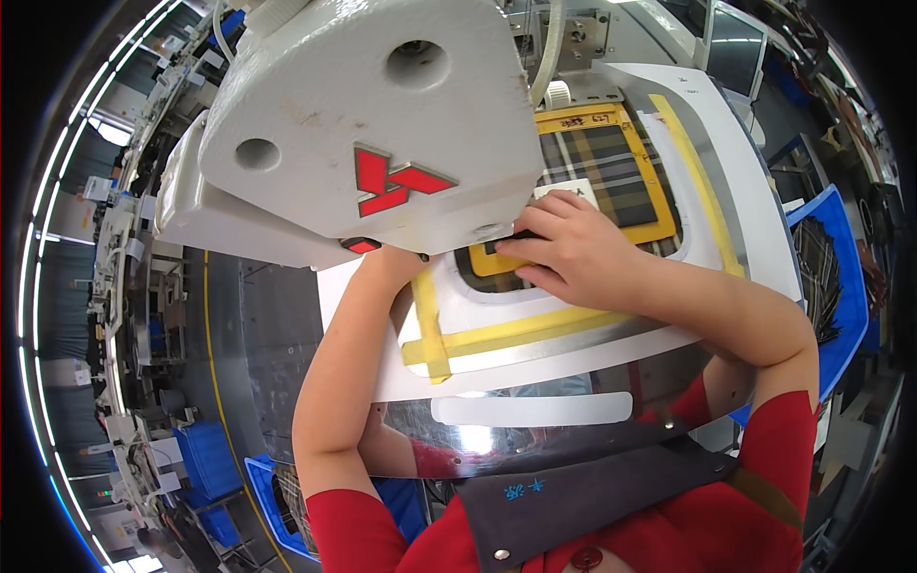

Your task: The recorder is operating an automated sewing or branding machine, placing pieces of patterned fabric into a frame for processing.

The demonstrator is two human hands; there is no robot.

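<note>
My right hand [564,244] rests, fingers bent and spread, on the inner part of a yellow frame [645,162] over dark plaid fabric [602,153], its upper fingertips at a small white piece [583,188] with markings. The fabric and frame lie on a white board [740,153] edged with yellow tape [702,181]. My left hand [401,263] reaches under the white machine head [315,86] at the board's left; its fingers are hidden there, so I cannot tell what they touch.
The bulky machine head overhangs the work. A metal table [287,372] borders the board. Blue bins [845,325] with dark pieces stand at right; another [267,492] holds plaid pieces at lower left. A row of machines [158,277] runs along the left aisle.
</note>
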